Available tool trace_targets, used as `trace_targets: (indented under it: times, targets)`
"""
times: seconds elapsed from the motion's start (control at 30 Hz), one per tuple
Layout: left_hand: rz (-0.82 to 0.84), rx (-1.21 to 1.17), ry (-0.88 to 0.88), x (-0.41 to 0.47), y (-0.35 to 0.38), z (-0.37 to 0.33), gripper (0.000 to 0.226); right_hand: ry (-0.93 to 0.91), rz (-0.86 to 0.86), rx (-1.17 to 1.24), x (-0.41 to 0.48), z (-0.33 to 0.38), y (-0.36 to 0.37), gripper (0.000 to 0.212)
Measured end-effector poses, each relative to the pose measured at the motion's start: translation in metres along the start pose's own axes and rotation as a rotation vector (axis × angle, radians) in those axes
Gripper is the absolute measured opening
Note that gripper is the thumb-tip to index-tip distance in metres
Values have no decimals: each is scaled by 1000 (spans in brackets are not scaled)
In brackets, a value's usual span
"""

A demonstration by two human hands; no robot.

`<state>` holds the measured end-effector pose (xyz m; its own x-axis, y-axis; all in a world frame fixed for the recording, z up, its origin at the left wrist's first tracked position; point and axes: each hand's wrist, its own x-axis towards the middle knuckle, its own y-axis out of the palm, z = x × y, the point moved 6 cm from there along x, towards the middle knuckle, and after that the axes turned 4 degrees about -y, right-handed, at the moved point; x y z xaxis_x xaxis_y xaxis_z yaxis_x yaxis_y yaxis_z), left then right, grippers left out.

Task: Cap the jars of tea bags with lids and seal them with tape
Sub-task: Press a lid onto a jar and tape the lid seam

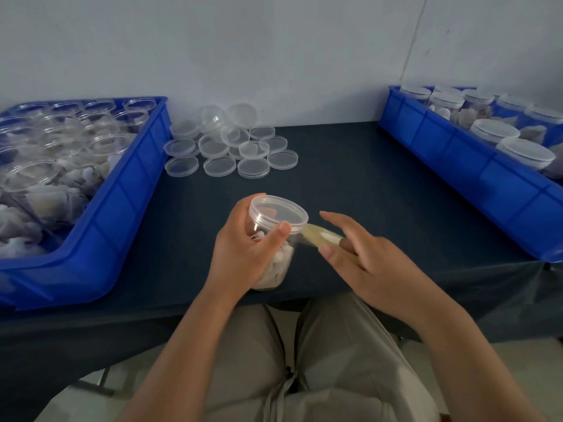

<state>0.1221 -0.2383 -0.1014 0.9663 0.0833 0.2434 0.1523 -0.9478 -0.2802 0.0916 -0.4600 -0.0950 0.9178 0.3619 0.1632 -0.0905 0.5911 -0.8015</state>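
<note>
At the near edge of the counter, the left hand curls round a capped jar and hides much of its wall. A yellowish tape strip runs right from the lid rim. The right hand pinches it between thumb and forefinger, and the strip's far end is hidden under the palm. The frame edges cut off the blue bins on the left and right.

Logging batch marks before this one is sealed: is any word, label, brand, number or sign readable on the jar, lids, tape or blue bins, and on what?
None: no readable text anywhere in the head view.
The clear jar in the left hand, with its lid: unlabelled.
The tape strip pinched by the right hand: plain.
The loose lids, left bin and right bin: no markings visible.
</note>
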Motion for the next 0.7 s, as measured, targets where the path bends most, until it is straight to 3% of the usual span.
trace_targets:
  times: [0.13,0.4,0.5,0.63,0.7]
  targets:
    - [197,-42,30,8,5,5,59,-62,-63,-139,2,3,-12,59]
    - [437,-266,-15,8,22,21,58,-85,-74,-56,2,8,-6,51]
    - [373,-264,-56,1,24,22,54,-51,-108,37,2,11,-1,49]
    - [21,-95,87,-2,5,17,45,-31,-199,-4,1,16,-1,47]
    - [-27,-56,168,-11,4,9,34,-22,-250,-46,0,18,0,49]
